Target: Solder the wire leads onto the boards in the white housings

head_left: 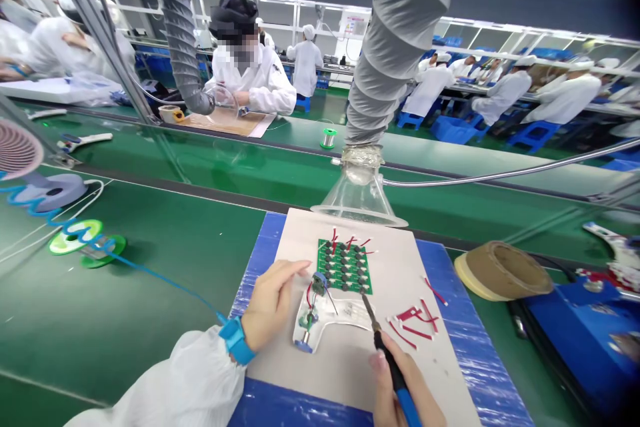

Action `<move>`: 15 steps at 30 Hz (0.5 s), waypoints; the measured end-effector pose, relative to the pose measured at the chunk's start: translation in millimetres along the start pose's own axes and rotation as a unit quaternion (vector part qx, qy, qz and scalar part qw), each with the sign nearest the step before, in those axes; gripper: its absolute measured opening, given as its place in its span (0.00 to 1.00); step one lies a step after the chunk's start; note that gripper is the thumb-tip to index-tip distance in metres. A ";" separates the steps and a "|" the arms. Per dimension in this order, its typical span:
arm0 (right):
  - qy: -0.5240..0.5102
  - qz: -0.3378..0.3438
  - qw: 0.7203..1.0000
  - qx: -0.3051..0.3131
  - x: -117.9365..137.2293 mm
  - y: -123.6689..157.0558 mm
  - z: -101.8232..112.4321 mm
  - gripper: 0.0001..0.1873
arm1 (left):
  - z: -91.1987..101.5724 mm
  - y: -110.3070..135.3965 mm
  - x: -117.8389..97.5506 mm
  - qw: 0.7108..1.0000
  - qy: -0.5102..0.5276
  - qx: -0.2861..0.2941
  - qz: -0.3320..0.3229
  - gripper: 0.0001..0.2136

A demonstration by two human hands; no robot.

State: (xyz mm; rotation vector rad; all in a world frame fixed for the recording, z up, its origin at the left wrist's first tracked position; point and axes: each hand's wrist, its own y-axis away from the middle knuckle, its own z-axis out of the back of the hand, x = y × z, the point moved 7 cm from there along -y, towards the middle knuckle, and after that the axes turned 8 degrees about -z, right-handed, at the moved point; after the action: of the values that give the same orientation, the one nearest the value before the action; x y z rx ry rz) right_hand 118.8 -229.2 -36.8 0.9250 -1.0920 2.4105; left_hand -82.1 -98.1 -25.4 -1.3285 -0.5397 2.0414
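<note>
My right hand [395, 380] is shut on a blue-handled soldering iron [393, 367], its metal tip [367, 305] just right of a small green circuit board [319, 283] with red and black wires. My left hand [273, 303] lies flat on the white work mat [425, 373], fingertips close to that board, and wears a blue wrist strap [236, 340]. A clear plastic housing [320, 323] lies under the board's wires. Above it sits a green circuit panel [344, 267] with several rows of dark components and red wire ends. Loose red wire pieces [415, 323] lie to the right.
A clear fume-extraction funnel [359, 193] with a grey duct [395, 47] hangs above the mat. A solder spool [83, 243], a tape roll [503, 271] and a blue mat [465, 320] sit nearby. A co-worker [255, 77] works across the green bench.
</note>
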 end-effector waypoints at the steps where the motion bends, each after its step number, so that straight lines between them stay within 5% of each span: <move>1: -0.003 0.003 1.000 0.005 -0.2 -0.6 -1.9 0.10 | -5.3 -4.7 -1.7 0.999 0.005 0.029 -0.022 0.17; 7: 0.004 -0.001 0.999 0.038 -6.9 2.7 -11.2 0.16 | -39.1 -27.6 -4.4 0.976 0.029 0.191 -0.102 0.15; 15: 0.005 -0.057 0.998 0.000 -7.2 6.8 3.5 0.16 | -6.5 -11.2 -12.3 0.996 0.072 0.056 0.018 0.13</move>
State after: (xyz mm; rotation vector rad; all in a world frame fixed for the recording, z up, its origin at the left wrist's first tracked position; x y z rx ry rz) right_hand 122.0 -236.4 -43.7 0.9486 -1.0076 2.3209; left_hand -69.4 -98.8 -12.8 -1.4137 -0.3353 1.9547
